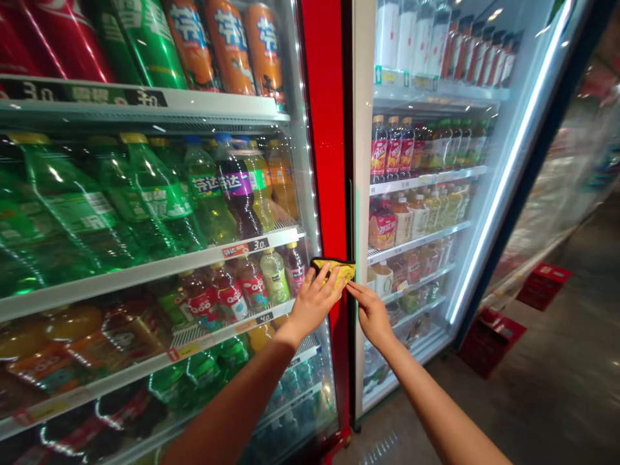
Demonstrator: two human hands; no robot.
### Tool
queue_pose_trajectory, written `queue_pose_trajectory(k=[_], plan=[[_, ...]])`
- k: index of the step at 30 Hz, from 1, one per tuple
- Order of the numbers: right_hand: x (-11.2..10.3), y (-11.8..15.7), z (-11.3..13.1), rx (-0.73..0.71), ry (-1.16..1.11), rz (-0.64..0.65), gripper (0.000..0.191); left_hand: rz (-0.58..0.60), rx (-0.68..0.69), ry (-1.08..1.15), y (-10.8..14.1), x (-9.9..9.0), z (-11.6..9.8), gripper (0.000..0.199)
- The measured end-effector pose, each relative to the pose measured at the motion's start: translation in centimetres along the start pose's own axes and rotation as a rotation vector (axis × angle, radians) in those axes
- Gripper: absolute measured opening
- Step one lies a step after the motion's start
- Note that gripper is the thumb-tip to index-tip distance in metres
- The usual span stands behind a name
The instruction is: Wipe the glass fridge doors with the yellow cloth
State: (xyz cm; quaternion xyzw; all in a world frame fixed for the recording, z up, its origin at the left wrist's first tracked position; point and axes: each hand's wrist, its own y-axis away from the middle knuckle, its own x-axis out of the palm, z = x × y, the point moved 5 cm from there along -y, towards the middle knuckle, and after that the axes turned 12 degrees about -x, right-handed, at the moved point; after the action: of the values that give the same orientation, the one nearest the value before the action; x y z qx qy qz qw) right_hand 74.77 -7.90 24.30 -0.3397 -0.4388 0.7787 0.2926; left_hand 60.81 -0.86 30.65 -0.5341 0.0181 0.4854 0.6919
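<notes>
A yellow cloth with a black edge lies against the red door frame of a glass-fronted drinks fridge. My left hand presses on the cloth, its fingers spread over it. Just to the right, my right hand has its fingers drawn together, with the fingertips at the cloth's lower right edge. The black gap between the two fridges is right beside the fingertips.
Shelves of bottles and orange cans fill the left fridge. A second lit fridge with more bottles stands on the right. Red boxes are near the grey floor at the right.
</notes>
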Motion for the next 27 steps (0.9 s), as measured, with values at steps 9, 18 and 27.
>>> queue_pose_trajectory(k=[9, 18, 27], plan=[[-1.3, 2.2, -1.0, 0.209, -0.191, -0.135, 0.057, 0.031, -0.061, -0.101, 5.7, 2.4, -2.5, 0.049], [-0.2, -2.4, 2.0, 0.087, -0.388, -0.112, 0.056, 0.027, -0.526, -0.074, -3.2, -2.5, 0.9, 0.068], [0.7, -1.4, 1.0, 0.122, -0.407, -0.034, 0.054, 0.119, -0.376, -0.110, 4.9, -2.6, 2.1, 0.064]])
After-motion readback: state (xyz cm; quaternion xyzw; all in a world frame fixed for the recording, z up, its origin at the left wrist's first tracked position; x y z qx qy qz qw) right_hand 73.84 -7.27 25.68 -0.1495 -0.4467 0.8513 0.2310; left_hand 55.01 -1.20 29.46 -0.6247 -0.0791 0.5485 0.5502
